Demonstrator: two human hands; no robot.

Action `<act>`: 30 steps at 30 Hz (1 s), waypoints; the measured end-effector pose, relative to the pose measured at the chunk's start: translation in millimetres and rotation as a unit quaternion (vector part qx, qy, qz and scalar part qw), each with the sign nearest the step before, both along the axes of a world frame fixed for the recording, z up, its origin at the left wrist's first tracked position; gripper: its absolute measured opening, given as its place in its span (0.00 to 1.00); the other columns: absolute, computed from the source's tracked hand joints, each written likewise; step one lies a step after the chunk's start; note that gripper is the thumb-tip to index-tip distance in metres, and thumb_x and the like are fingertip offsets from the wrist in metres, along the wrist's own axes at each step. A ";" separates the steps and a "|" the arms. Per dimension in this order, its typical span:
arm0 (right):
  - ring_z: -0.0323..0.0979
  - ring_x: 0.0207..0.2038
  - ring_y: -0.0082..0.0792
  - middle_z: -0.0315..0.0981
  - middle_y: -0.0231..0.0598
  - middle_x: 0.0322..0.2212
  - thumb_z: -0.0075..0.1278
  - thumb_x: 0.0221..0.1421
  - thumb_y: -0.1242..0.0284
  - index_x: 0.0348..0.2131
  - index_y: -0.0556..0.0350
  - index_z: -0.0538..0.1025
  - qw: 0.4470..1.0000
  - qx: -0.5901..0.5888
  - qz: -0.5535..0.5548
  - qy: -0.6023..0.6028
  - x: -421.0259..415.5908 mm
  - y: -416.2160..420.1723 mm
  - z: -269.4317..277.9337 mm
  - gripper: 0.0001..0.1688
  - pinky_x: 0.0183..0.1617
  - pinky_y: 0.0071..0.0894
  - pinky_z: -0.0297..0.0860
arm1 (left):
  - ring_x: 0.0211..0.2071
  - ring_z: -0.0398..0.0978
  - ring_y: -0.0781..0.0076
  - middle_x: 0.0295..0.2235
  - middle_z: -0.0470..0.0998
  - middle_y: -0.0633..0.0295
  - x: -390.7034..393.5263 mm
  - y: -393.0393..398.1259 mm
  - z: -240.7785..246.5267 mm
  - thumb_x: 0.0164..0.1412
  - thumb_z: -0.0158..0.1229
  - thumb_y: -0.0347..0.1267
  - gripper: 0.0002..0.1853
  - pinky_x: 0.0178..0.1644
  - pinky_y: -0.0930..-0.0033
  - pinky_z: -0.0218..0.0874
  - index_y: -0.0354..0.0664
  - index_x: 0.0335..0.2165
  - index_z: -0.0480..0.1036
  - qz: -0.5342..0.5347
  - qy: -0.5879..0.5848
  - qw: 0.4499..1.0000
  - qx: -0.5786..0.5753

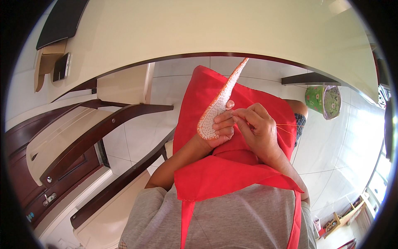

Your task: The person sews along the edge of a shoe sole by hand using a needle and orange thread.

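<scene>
My left hand (223, 126) grips a white stitched insole (214, 113) by its side, tilted up so that its narrow end points away from me. Orange stitching runs along its edge, and rows of short dark stitches cover its face. Close beside it, my right hand (258, 127) pinches something very small between thumb and forefinger; the fingers hide most of it, possibly a needle. Thin orange thread (286, 124) trails out to the right behind that hand. Both hands are above the red apron (199, 90) over my lap.
A cream tabletop (217, 28) with a dark edge spans the front. On its left lie a phone (61, 67), a cardboard piece (51, 56) and a black flat object (63, 20). Wooden chairs (90, 137) stand left. A green floral bin (321, 99) sits on the tiled floor at right.
</scene>
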State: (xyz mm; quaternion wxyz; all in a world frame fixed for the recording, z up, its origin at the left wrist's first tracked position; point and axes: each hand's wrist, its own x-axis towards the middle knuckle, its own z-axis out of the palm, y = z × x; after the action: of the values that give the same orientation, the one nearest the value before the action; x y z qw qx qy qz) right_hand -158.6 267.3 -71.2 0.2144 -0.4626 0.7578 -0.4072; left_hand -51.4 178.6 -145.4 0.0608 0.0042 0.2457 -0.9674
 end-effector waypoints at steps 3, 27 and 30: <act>0.66 0.20 0.29 0.63 0.32 0.19 0.51 0.41 0.77 0.28 0.51 0.74 1.000 -0.002 -0.001 -0.004 -0.4 0.1 -0.9 0.08 0.21 0.27 0.64 | 0.12 0.61 0.78 0.13 0.63 0.64 0.2 -0.1 -0.3 0.58 0.37 0.28 0.08 0.12 0.80 0.51 0.36 0.35 0.59 -0.001 -0.003 1.000 0.001; 0.63 0.30 0.19 0.67 0.30 0.25 0.48 0.47 0.81 0.27 0.59 0.73 0.895 -0.051 0.007 -0.443 -14.7 16.4 -54.7 0.03 0.37 0.18 0.61 | 0.27 0.63 0.86 0.27 0.68 0.66 -8.5 7.1 37.5 0.59 0.42 0.33 0.09 0.31 0.83 0.58 0.36 0.32 0.61 0.101 -0.462 0.611 -0.634; 0.63 0.31 0.19 0.66 0.30 0.26 0.47 0.48 0.80 0.27 0.60 0.72 0.868 -0.066 0.017 -0.492 -15.9 19.0 -62.0 0.03 0.38 0.18 0.61 | 0.25 0.62 0.87 0.25 0.67 0.67 -10.3 8.0 39.0 0.58 0.43 0.31 0.07 0.28 0.83 0.56 0.36 0.31 0.61 0.123 -0.453 0.573 -0.672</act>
State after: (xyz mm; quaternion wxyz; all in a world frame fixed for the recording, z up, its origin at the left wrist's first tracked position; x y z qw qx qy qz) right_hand -174.5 286.3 -133.2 0.5351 -0.2281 0.5179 -0.6272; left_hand -61.6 186.5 -106.4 0.2675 0.3692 -0.5362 -0.7104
